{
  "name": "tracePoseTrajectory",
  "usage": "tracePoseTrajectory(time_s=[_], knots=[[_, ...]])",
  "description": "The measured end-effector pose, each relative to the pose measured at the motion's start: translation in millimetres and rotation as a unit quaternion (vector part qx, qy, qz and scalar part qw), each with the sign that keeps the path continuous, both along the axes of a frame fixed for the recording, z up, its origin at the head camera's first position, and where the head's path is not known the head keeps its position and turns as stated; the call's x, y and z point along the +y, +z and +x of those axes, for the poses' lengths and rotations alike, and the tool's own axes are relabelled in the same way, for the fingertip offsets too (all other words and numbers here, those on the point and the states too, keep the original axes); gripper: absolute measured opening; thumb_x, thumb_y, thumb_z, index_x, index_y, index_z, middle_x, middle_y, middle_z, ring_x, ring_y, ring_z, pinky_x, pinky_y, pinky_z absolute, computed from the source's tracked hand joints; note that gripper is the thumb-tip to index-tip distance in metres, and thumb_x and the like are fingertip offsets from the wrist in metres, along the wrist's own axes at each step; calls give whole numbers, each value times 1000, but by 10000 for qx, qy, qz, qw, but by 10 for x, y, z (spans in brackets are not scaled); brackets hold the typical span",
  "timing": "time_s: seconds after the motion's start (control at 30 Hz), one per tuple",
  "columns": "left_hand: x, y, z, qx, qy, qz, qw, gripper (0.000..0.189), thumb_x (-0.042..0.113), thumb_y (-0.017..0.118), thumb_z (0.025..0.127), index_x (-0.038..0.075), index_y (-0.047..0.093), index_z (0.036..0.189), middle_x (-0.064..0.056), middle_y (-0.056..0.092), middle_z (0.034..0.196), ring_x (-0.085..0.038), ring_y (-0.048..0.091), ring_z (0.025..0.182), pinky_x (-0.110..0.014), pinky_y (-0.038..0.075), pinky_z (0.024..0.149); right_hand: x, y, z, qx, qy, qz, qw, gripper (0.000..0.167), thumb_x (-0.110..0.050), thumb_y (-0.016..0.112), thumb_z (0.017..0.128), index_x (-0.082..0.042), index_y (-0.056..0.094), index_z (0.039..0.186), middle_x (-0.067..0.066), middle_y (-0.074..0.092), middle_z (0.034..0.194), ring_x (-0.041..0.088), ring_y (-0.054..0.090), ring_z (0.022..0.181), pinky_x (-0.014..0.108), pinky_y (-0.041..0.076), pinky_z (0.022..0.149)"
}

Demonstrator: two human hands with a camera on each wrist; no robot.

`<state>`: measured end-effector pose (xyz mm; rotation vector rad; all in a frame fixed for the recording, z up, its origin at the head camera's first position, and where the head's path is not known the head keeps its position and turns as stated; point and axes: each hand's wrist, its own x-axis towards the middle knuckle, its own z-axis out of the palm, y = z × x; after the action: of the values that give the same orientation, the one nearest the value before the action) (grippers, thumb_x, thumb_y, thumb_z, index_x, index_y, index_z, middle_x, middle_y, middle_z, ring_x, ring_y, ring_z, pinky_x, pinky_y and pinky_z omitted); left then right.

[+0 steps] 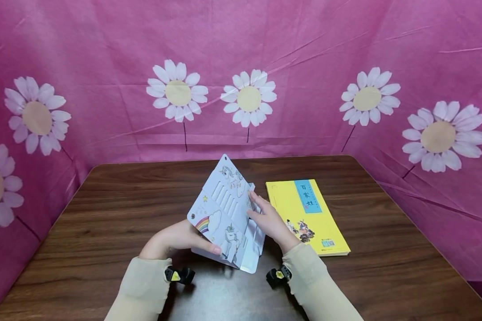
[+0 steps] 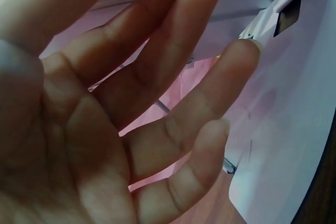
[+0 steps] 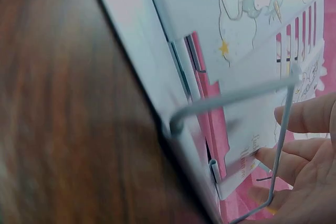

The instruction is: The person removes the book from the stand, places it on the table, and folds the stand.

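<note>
A white folding book stand [image 1: 218, 203] with unicorn and rainbow prints is held tilted above the table. My left hand [image 1: 177, 238] grips its lower left edge, thumb across the printed face. In the left wrist view, the curled fingers [image 2: 184, 98] of that hand are at the back of the panel. My right hand [image 1: 271, 220] is at the stand's right side, its extended fingers touching the printed panel. A bent grey wire support [image 3: 236, 95] stands out from the stand in the right wrist view, in front of the right hand's fingers.
A yellow book [image 1: 281, 200] with a blue title strip lies flat on the brown wooden table [image 1: 124, 196], close by the right hand. A pink cloth [image 1: 297, 40] with white daisies hangs around the table's back and sides.
</note>
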<state>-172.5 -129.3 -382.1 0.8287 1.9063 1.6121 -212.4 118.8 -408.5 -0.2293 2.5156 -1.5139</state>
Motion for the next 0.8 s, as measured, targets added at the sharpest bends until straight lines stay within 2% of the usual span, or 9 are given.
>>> tracePoseTrajectory(time_s=[0.1,0.23,0.53,0.8], knots=[[37,11,7,41,-142,87,9999,62,4,79,83,-5,50,137,-24,63,129,-12,67,106,-23,51,94,-10,1,11,22,-60,191,9998,60,-19,54,99,-14,33,155,6,31,162,32,9,154,57,12,122],[74,18,14,133,-329,168,9992,64,4,77,84,-6,47,139,-26,60,132,-14,65,110,-22,50,96,-31,-2,16,99,-29,368,9993,59,-18,52,100,-15,32,155,4,28,163,31,9,154,57,11,122],[135,33,26,170,-682,77,9975,53,7,76,86,-11,54,132,-28,63,126,-9,65,108,-22,49,97,-72,-7,25,323,150,465,9983,56,-16,50,101,-13,33,155,6,29,162,33,10,154,59,10,122],[156,45,41,181,-660,-102,9976,51,9,76,87,-9,56,130,-25,65,124,-9,66,107,-22,50,96,-65,-20,-4,-70,115,257,9996,55,-17,48,103,-20,33,156,3,28,163,29,8,155,59,8,122]])
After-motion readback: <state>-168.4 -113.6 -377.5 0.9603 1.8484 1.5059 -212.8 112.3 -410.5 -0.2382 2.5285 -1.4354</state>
